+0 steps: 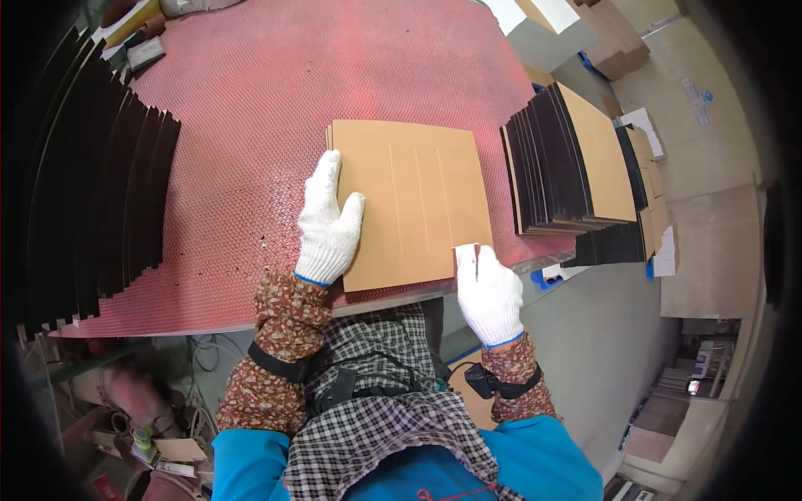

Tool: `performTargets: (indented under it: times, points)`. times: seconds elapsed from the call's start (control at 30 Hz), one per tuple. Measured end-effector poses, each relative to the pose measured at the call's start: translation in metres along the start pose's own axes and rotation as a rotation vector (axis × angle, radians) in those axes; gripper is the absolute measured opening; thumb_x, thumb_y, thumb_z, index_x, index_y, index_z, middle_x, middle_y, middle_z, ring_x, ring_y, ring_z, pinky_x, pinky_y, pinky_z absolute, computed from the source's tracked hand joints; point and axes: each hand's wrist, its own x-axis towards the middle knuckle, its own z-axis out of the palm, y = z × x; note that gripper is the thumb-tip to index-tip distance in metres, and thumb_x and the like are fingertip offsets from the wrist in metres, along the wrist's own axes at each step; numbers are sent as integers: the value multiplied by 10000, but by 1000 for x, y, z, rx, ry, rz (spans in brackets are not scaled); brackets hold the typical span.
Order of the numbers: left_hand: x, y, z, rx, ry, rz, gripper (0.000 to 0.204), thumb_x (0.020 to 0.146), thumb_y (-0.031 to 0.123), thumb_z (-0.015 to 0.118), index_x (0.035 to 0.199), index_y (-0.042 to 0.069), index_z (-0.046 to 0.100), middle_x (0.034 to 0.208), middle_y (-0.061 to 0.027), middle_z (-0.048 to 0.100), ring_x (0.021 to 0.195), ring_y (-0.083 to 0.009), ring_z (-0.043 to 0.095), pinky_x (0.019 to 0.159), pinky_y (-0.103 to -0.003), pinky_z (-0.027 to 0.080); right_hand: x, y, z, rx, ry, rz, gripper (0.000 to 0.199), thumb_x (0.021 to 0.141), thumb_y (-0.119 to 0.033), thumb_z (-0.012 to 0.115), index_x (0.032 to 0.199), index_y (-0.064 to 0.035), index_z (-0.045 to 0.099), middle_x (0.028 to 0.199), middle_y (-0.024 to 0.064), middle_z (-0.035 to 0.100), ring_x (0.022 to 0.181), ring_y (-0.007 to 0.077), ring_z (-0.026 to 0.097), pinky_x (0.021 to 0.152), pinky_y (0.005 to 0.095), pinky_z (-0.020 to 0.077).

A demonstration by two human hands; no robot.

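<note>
A tan cardboard sheet (418, 196) with several straight crease lines lies in front of me, at the table's near edge. At its upper left, edges of more layers show beneath it. My left hand (327, 225), in a white knit glove, rests along the sheet's left edge, fingers stretched out and thumb spread onto its face. My right hand (489, 292), gloved alike, is closed at the lower right corner of the sheet. Between its thumb and fingers shows a small whitish and brown edge; what it pinches I cannot make out.
A red mesh-textured mat (251, 108) covers the table. To the left stands a long row of black boards (92, 192). A stack of black and tan boards (576, 159) is at the right edge. Cloth-like items (146, 52) lie at the far left.
</note>
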Motion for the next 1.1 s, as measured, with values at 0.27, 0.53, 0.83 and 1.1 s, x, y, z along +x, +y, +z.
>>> performTargets:
  times: [0.27,0.53,0.83,1.1]
  points:
    - [0,7,-5,38,-23,-14,670,949,59,601,1554,-64,340,1603,-253,367,1500,-340,361,1246,-397,283,3,0,-7,-113,-92,-126,249,954,-127,597,1175,-15,618,844,108,545,570,224,625,467,357,509]
    - [-1,11,-8,5,-71,-39,686,939,45,586,1557,-85,318,1608,-279,342,1511,-365,334,1246,-420,272,7,1,-5,-23,-162,-77,202,952,-104,588,1134,-19,605,823,117,533,570,235,632,464,363,509]
    - [2,17,-10,0,-81,-62,679,940,46,589,1550,-91,324,1598,-280,354,1506,-370,342,1243,-425,275,81,12,14,-61,-39,-149,125,1013,-164,547,1023,-46,586,755,140,541,565,292,646,483,396,521]
    - [0,10,-8,7,-58,-5,674,945,50,601,1548,-89,332,1597,-276,359,1508,-356,341,1247,-415,274,158,30,53,221,102,15,306,1043,-303,503,893,-48,581,699,224,650,660,424,678,597,524,550]
